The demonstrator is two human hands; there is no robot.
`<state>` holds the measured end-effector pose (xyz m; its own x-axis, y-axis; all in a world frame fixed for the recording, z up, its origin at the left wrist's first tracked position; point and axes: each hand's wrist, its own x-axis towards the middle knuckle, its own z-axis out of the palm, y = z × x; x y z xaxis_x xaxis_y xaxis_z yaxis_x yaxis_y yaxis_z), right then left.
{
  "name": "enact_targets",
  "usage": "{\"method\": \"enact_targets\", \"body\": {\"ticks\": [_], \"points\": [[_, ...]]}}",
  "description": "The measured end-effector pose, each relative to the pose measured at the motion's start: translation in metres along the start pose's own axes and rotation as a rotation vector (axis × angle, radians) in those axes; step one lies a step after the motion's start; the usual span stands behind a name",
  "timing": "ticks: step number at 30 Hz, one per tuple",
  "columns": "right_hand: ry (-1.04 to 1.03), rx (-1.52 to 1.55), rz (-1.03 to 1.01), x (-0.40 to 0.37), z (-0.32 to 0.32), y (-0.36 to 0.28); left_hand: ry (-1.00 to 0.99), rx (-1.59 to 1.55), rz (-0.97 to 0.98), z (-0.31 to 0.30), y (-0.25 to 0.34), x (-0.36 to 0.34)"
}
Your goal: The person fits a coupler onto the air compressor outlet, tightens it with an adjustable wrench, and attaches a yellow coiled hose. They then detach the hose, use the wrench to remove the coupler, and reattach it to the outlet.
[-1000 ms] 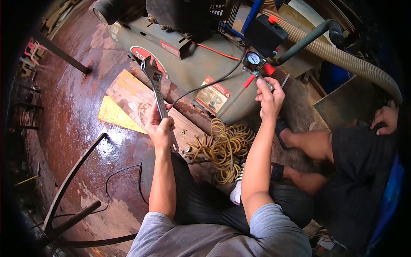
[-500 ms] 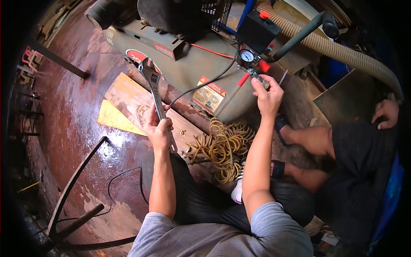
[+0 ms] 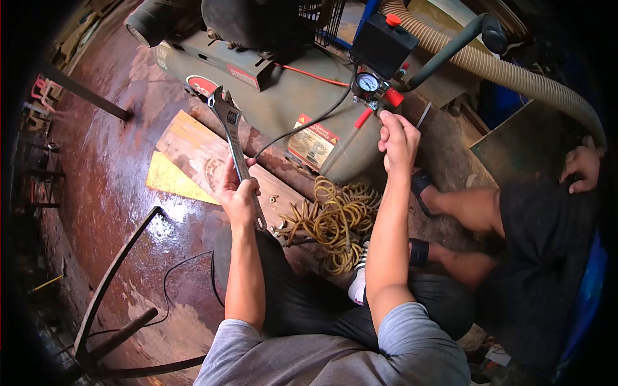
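Observation:
My left hand (image 3: 238,193) is closed round an adjustable wrench (image 3: 233,132) and a slimmer wrench (image 3: 212,103) with a ring end, both pointing up and away. Raised beside the air compressor's outlet is my right hand (image 3: 400,143), its fingers curled in a pinch; what they hold, if anything, is hidden. Just beyond the fingertips are a red-handled valve (image 3: 365,118), a pressure gauge (image 3: 367,82) and a red knob (image 3: 393,97). The compressor's green tank (image 3: 270,106) lies across the top middle.
A coiled yellow hose (image 3: 341,225) lies below the tank. Small brass fittings (image 3: 273,199) rest on a wooden board (image 3: 193,145). At right, another person's legs (image 3: 470,212) and hand (image 3: 582,168) are close by. A ribbed duct (image 3: 508,77) arcs overhead; a metal frame (image 3: 109,283) stands at left.
My right hand has drawn slightly down from the valve, its fingers now curled more tightly, and the metal coupler at its fingertips no longer shows. My left hand keeps the wrenches in place.

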<state>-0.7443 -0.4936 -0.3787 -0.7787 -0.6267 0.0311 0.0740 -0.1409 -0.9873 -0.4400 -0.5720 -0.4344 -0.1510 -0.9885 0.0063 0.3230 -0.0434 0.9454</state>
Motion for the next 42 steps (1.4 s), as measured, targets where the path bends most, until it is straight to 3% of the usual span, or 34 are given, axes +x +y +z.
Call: {"method": "enact_targets", "body": {"ticks": [2, 3, 6, 8, 12, 14, 15, 17, 19, 23, 25, 26, 34, 36, 39, 42], "points": [[0.024, 0.142, 0.225, 0.000, 0.002, -0.004, -0.002, -0.006, -0.008, 0.001, -0.001, 0.000], [0.026, 0.143, 0.223, -0.001, 0.003, -0.003, -0.009, -0.013, 0.003, 0.001, -0.002, 0.001], [0.037, -0.007, 0.053, -0.003, 0.005, 0.004, -0.019, -0.007, 0.019, 0.001, -0.003, 0.001], [0.102, -0.326, -0.468, -0.003, 0.007, 0.010, -0.017, 0.004, 0.028, 0.002, -0.002, 0.002], [0.111, -0.452, -0.582, 0.000, 0.005, 0.009, -0.012, 0.003, 0.019, 0.002, -0.001, 0.001], [0.048, -0.354, -0.371, 0.000, 0.005, 0.002, -0.011, 0.002, 0.017, 0.001, -0.001, 0.001], [0.048, -0.354, -0.371, 0.001, 0.005, -0.001, -0.011, 0.009, 0.012, 0.001, -0.001, 0.001], [-0.014, -0.020, 0.077, 0.007, 0.003, -0.005, -0.010, 0.013, 0.008, 0.001, -0.001, 0.001], [-0.038, 0.068, 0.129, 0.008, 0.004, -0.009, -0.024, 0.009, -0.001, 0.002, -0.002, 0.001], [0.021, -0.096, 0.049, -0.003, 0.010, -0.012, -0.039, -0.008, -0.004, 0.002, -0.006, 0.005], [0.103, -0.455, -0.541, -0.004, 0.012, -0.008, -0.038, -0.016, 0.010, 0.005, -0.007, 0.006], [0.110, -0.546, -0.632, -0.003, 0.012, -0.007, -0.053, -0.025, 0.007, 0.005, -0.007, 0.005], [0.157, -0.359, -0.327, 0.002, 0.016, 0.000, -0.084, -0.001, 0.070, 0.015, -0.001, -0.008], [0.127, -0.050, 0.030, 0.003, 0.017, -0.005, -0.131, 0.011, 0.157, 0.019, 0.001, -0.015], [0.082, 0.135, 0.100, 0.003, 0.016, -0.008, -0.123, 0.094, 0.304, 0.026, -0.009, -0.026], [0.016, -0.017, 0.068, -0.001, 0.011, -0.013, -0.189, 0.170, 0.448, 0.030, -0.015, -0.030]]}}
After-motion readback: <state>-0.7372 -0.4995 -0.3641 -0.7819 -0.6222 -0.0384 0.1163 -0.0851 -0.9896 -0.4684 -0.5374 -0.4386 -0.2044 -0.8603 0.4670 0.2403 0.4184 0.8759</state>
